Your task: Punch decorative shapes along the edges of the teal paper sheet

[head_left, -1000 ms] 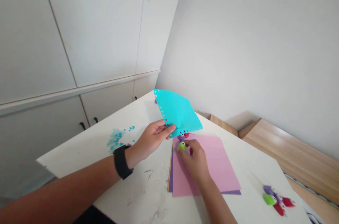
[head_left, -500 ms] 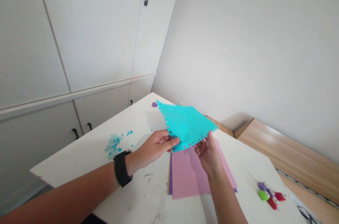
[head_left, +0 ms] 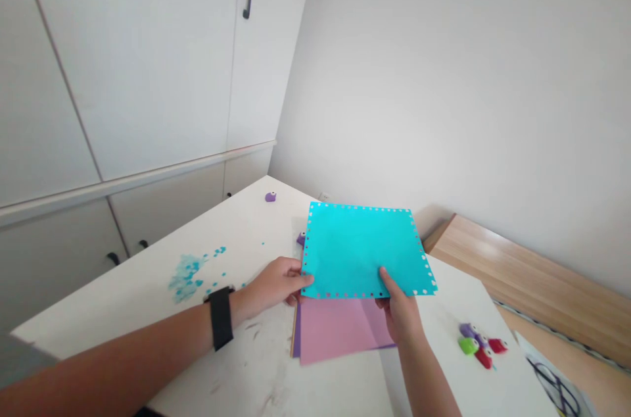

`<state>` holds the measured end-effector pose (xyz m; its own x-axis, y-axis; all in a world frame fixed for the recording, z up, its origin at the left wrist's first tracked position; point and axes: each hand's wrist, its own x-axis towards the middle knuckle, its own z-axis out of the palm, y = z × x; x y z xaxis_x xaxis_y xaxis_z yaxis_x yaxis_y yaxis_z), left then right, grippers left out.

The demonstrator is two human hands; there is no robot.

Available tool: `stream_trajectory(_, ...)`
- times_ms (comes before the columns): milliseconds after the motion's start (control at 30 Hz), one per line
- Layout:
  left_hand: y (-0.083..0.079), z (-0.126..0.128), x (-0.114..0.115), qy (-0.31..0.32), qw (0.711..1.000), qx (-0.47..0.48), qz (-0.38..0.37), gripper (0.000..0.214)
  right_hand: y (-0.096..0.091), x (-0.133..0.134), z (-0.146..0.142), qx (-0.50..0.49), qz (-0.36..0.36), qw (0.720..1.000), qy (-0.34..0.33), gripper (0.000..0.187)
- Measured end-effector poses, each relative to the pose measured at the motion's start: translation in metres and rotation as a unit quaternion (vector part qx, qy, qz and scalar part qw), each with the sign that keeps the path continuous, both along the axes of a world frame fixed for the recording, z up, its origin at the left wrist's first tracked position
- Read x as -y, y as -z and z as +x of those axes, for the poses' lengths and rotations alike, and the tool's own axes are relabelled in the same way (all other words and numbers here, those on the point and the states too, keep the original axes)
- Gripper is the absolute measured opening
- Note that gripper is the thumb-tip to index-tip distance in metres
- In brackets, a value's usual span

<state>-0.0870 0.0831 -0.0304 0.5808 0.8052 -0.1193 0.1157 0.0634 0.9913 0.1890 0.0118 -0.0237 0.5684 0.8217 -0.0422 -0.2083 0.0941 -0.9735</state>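
A turquoise paper sheet (head_left: 362,249) with punched holes along all its edges is held flat above the white table (head_left: 236,239). My left hand (head_left: 273,285), with a black watch on the wrist, pinches the sheet's near left corner. My right hand (head_left: 400,312) pinches its near edge, thumb on top. Beneath it lies a stack of pink and purple paper (head_left: 340,331).
Small craft punches (head_left: 480,343) in purple, green and red sit at the table's right. Turquoise punched scraps (head_left: 190,269) lie at the left. A lone purple punch (head_left: 271,196) rests near the far edge. White cabinets stand behind; a wooden surface (head_left: 522,279) runs at the right.
My right hand left the green punch and took the sheet's edge. The tilted turquoise sheet was turned flat and moved right, now held by both hands over the pink stack.
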Motion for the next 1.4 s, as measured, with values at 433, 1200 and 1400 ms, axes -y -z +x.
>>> stream_trajectory(433, -0.009, 0.040, -0.007, 0.029, 0.999, -0.033, 0.017, 0.046, 0.011, 0.020, 0.080, 0.180, -0.116, 0.977, -0.022, 0.051)
stream_trajectory(1200, 0.017, 0.063, -0.014, -0.018, 0.999, -0.038, 0.017, 0.063, -0.008, 0.117, 0.233, 0.631, -0.395, 0.666, -0.054, 0.033)
stream_trajectory(1400, 0.011, 0.062, -0.009, 0.015, 0.998, -0.036, 0.045, 0.051, -0.012, 0.118, 0.222, 0.651, -0.390, 0.648, -0.065, 0.038)
